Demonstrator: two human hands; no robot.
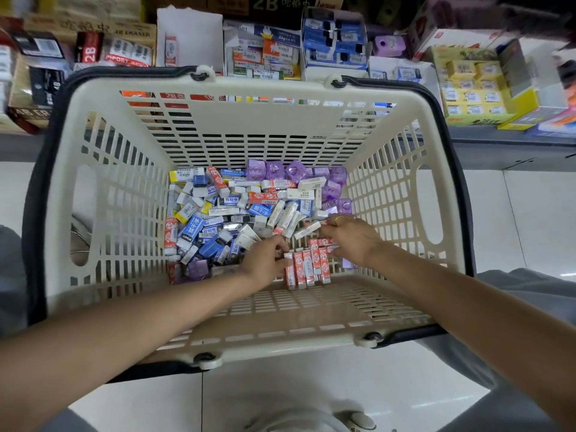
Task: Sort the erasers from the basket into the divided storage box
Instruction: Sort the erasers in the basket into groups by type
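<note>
Both forearms bare, reaching forward and down, converging. Left hand [268,260]: fingers curled, pinching. Right hand [352,241]: palm down, fingers bent, ring on one finger; close to left hand.

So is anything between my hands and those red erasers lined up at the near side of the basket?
Nothing visible. The left hand already touches the red erasers, and the right hand hovers over their far end.

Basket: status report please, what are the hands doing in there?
Left hand pinching red erasers lined at near wall. Right hand gripping more. Basket still heaped with mixed erasers. Nothing blocking.
</note>
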